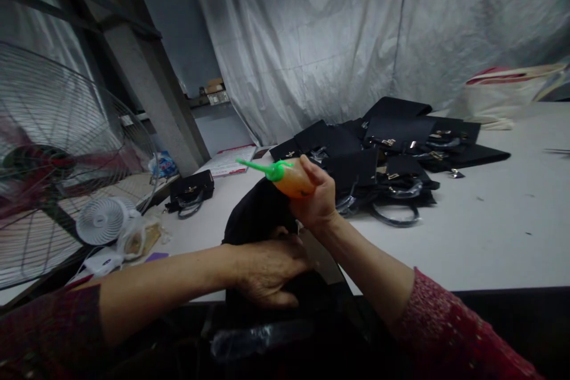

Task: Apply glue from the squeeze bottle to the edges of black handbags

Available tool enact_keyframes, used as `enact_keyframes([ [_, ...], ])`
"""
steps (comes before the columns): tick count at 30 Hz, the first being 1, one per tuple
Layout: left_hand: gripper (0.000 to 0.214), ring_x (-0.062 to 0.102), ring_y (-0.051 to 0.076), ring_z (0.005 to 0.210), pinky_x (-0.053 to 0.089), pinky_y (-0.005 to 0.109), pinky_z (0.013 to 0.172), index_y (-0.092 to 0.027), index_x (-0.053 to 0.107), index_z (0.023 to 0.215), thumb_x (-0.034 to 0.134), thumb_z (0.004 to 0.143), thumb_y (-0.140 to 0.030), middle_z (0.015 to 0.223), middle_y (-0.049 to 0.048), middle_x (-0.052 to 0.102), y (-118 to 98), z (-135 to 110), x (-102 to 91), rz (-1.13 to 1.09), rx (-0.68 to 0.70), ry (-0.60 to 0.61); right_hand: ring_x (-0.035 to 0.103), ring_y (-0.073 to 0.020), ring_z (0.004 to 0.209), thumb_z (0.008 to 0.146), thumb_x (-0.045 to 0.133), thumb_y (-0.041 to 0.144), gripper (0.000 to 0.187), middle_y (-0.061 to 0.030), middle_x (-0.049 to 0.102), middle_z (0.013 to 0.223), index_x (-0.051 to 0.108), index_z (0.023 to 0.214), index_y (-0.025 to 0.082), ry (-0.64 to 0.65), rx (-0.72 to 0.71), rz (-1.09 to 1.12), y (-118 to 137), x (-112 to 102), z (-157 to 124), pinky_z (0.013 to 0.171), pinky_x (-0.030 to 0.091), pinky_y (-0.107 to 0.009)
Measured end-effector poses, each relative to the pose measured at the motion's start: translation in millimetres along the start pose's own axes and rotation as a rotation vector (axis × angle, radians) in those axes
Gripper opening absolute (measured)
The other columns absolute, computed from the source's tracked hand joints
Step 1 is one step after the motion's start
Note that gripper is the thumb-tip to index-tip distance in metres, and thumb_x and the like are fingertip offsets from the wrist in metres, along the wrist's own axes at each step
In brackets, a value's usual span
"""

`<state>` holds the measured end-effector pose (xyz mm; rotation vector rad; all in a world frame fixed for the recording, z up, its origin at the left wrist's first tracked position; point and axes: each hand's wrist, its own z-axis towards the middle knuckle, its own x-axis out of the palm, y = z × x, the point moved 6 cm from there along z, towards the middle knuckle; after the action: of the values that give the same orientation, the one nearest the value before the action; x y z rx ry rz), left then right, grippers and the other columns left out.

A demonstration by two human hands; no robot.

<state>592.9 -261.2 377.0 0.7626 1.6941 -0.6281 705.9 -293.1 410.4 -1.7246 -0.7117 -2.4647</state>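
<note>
My right hand (318,193) is wrapped around a squeeze bottle (297,179) of amber liquid. Its green nozzle points to the left and slightly upward, above a black handbag (252,214). That bag sits at the table's near edge, partly hidden by my arms. My left hand (271,270) lies across the bag and grips it, the thumb apart and some fingertips hidden in the dark material. Below, a plastic-wrapped handle (260,335) shows dimly. A brownish inner panel (323,258) appears between my hands.
A pile of black handbags (378,142) with metal clasps covers the table's middle back. To the left stand a small black bag (191,190), a white desk fan (104,219) and a large caged fan (48,160). A cloth bag (499,95) rests at far right.
</note>
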Motion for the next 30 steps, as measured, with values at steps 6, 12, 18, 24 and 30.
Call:
enact_keyframes([
  [6,0.025,0.067,0.023,0.074,0.046,0.042,0.082,-0.027,0.069,0.112,0.064,0.088,-0.030,0.077,0.0026,0.074,-5.4,-7.4,-7.6,0.007,-0.001,0.206,0.063,-0.0135,0.061,0.085,0.061,0.031,0.018,-0.0009,0.069,0.069,0.068,0.076,0.016,0.021,-0.021,0.007,15.3,4.1,17.1,0.058,0.051,-0.023],
  [12,0.011,0.063,0.017,0.071,0.040,0.026,0.057,-0.019,0.069,0.079,0.061,0.076,-0.011,0.094,0.0047,0.071,45.4,-19.0,-63.9,0.081,-0.291,0.084,0.061,-0.0125,0.061,0.087,0.060,0.031,0.018,0.0010,0.067,0.069,0.064,0.074,0.018,0.148,-0.092,-0.010,37.1,35.5,31.1,0.059,0.050,-0.023],
  [18,0.016,0.052,0.010,0.059,0.036,0.020,0.053,-0.015,0.062,0.077,0.052,0.068,-0.008,0.068,-0.0040,0.055,60.1,-28.8,-100.1,-0.348,-0.359,-0.133,0.060,-0.0123,0.061,0.090,0.055,0.028,0.018,0.0051,0.065,0.069,0.061,0.075,0.022,0.181,-0.282,-0.001,70.1,70.5,45.3,0.057,0.049,-0.024],
  [24,0.022,0.058,0.016,0.077,0.044,0.023,0.066,-0.017,0.059,0.086,0.053,0.066,-0.009,0.083,-0.0001,0.061,66.5,-21.9,-71.8,-0.227,-0.364,-0.168,0.060,-0.0128,0.063,0.087,0.059,0.029,0.015,0.0027,0.066,0.070,0.064,0.076,0.020,0.152,-0.192,-0.072,62.8,52.5,28.5,0.062,0.050,-0.025],
  [30,0.037,0.066,0.017,0.098,0.050,0.024,0.086,-0.019,0.066,0.114,0.050,0.081,-0.013,0.109,0.0039,0.072,72.7,-8.8,-29.0,-0.554,-0.299,0.011,0.060,-0.0131,0.058,0.084,0.063,0.029,0.016,-0.0001,0.067,0.069,0.067,0.075,0.017,0.013,-0.103,-0.111,59.6,4.7,9.8,0.056,0.048,-0.024],
])
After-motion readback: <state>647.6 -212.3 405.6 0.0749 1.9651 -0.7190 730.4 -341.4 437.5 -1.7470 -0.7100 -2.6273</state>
